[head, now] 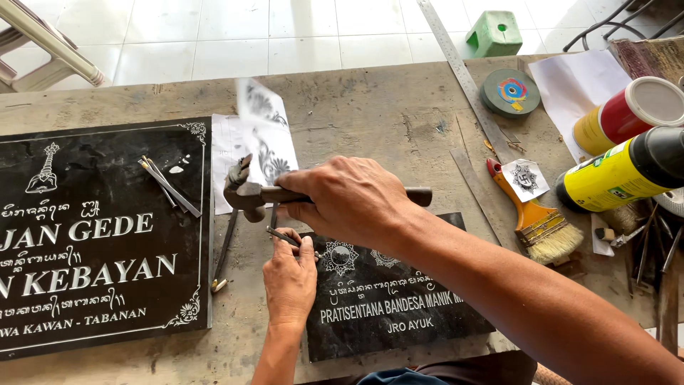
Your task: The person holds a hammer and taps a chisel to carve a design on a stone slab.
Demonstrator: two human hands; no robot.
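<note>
My right hand [353, 199] is closed round a heavy hammer [246, 192]; my left hand [291, 274] pinches a thin, stiff chisel [283, 236] on the brittle slab [385, 306] at six o'clock.

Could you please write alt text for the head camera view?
Over a worn wooden workbench, the right hand grips a hammer above a thin metal chisel held by the left hand at the corner of a small engraved black stone plaque. A larger plaque lies left.

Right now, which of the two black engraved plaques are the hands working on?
The smaller plaque near the table's front edge; the left hand holds a chisel at its corner. The larger plaque lies untouched.
</note>
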